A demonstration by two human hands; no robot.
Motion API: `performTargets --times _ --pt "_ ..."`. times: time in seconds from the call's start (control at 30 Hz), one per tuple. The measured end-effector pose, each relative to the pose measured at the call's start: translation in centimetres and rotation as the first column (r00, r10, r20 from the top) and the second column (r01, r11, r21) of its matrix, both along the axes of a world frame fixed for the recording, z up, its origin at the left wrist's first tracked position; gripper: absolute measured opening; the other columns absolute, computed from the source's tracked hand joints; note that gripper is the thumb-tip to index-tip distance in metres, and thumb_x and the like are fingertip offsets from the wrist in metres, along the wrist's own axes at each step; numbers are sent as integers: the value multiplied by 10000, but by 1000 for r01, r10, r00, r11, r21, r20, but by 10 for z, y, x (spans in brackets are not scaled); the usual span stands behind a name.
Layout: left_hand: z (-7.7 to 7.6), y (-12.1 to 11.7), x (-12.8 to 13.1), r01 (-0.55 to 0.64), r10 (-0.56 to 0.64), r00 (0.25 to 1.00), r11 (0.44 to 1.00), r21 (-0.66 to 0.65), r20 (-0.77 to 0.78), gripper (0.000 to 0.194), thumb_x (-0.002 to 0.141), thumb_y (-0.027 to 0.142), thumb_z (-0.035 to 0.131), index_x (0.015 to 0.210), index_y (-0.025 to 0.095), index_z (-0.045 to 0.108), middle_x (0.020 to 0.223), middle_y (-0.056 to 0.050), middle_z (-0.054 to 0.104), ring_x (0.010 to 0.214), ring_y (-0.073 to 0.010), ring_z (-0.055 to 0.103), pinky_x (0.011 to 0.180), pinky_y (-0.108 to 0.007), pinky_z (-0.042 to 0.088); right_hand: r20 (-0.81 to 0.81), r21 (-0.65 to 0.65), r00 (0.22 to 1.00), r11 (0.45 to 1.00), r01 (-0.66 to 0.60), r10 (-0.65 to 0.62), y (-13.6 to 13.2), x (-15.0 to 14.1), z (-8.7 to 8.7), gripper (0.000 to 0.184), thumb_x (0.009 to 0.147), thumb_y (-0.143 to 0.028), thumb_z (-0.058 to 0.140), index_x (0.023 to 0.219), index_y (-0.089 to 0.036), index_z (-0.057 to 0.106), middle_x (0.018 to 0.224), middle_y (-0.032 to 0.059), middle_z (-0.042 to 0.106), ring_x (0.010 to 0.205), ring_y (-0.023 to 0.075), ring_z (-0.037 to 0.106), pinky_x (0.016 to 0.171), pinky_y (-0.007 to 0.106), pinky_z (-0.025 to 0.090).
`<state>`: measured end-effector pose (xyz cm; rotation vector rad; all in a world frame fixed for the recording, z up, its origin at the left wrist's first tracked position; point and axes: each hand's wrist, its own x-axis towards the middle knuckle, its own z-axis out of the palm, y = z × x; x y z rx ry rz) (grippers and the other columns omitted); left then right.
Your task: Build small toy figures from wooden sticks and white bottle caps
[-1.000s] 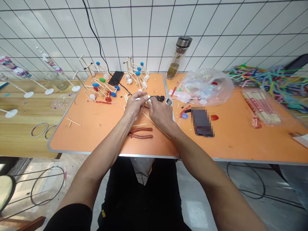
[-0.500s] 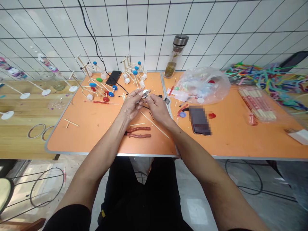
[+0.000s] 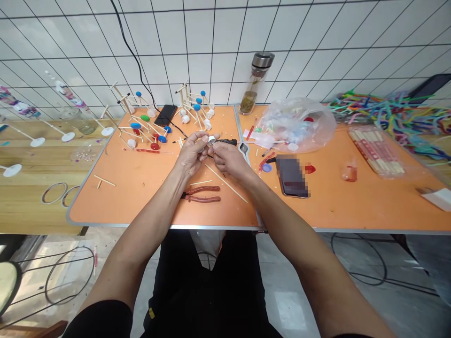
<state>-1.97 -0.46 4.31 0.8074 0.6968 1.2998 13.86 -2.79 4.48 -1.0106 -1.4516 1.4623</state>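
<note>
- We saw a small white cap [image 3: 211, 139] held above the orange table [image 3: 105, 202], between the two hands, and its shiny face caught the light.
- We judged the cap light, stiff and fragile only at its thin rim. Its smooth, rounded side probably slipped easily, so we considered its rim the surest hold, taken between thumb and fingertips.
- The left hand [image 3: 192, 152] was closed around the cap's left side, with its fingers [image 3: 203, 137] and thumb pinching it.
- The right hand [image 3: 229, 157] lay just below and to the right, its fingertips [image 3: 215, 146] at the cap's lower edge. We could not tell whether they gripped it.
- Both forearms [image 3: 151, 206] angled inward, and the wrists were raised, with neither hand resting on the table.
- A black-handled tool [image 3: 225, 140] lay just beyond the right hand.
- Red-handled pliers [image 3: 200, 195] lay nearer the body, beside a loose wooden stick [image 3: 225, 183].
- Stick frames with colored caps [image 3: 141, 129] stood farther off, to the left.
</note>
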Motion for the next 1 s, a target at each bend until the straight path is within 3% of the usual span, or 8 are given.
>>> performTargets --times 0.07,0.17,0.37,0.5,0.63,0.77,0.87,1.0 --pt "2 -1 1 7 -7 1000 1000 5 -4 323 834 223 974 937 184 671 1034 -104 887 541 -67 587 441 -175 297 -223 -217 967 961 -172 123 0 3 6 308 1135 -493 494 953 -251 549 583 -130 272 470 104 88 437 222 130" --pt "2 -1 4 -2 2 1000 1000 21 15 285 850 193 958 923 179 682 957 -91 875 560 -83 620 473 -183 348 -307 -290 942 929 -231 138 -1 5 10 276 1129 -446 506 945 -245 544 573 -140 263 462 90 55 413 202 107" --pt "4 6 1 -153 156 986 987 -53 62 230 904 126 897 883 198 680 811 -6 809 485 -49 484 476 -185 377 -64 -49 995 996 -73 70 -5 -4 -1 384 982 -599 705 932 -238 582 608 -125 309 509 94 203 482 222 170" --pt "8 9 -5 -215 224 969 973 -88 105 201 945 106 842 881 203 678 790 6 778 495 -44 486 468 -173 362 212 238 969 968 77 -130 -8 -6 5 347 961 -526 716 859 -238 553 738 -47 507 692 143 444 640 267 328" --pt "9 8 -5 -212 222 969 973 -91 111 185 967 95 804 894 203 672 802 3 781 492 -41 483 466 -167 362 518 416 802 907 68 -298 -22 -1 32 190 1019 -346 655 891 -230 575 869 5 657 805 194 572 733 311 364" --pt "9 7 -4 -199 209 970 976 -87 122 175 993 84 760 903 199 664 796 1 779 485 -43 488 459 -164 358 747 496 453 862 105 -486 -54 13 51 232 1171 -289 410 1143 -205 625 949 104 757 858 274 670 734 344 338" --pt "8 5 -2 -192 200 973 978 -81 113 163 1012 77 729 921 197 665 803 2 788 486 -44 500 454 -162 354 845 461 231 876 143 -482 -77 27 43 280 1182 -263 365 1284 -166 607 1088 181 794 891 323 712 722 367 336" --pt "7 3 1 -170 176 980 983 -74 91 166 981 94 781 921 198 667 824 -7 810 488 -47 506 455 -162 357 871 431 139 869 243 -471 -92 50 16 294 1153 -187 339 1243 -139 616 1219 236 772 1029 358 737 771 389 396"
